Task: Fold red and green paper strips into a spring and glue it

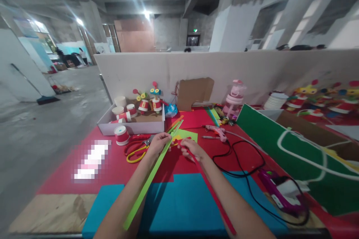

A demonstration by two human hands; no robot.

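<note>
Two hands are working over a table [112, 171] that's covered in red and blue foam sheets. Biggest thing on it is the green board [303, 157] leaning along the right side, with a white line looping across it. Next down is the white box [131, 127] at the back left, which is holding red-and-white paper cups and a couple of little cup figures with coloured bits on top; one more cup [122, 135] is standing just outside it, in front.

Left hand [158, 143] is pinching a long green strip [146, 186] near its far end, and the strip is running back toward the camera over the blue sheet. Right hand [192, 149] is gripping a red strip [213, 194] the same way, fingers closed on it. The two far ends are sitting close together, so I'd say the strips are getting lined up end to end or crossed, and the next bit needs both ends held steady and square.

Smaller stuff: a purple glue gun [280, 194] at right with its black cord looping, a pink one [217, 131] behind, and red and yellow scissors [137, 148] just left of the left hand
</note>
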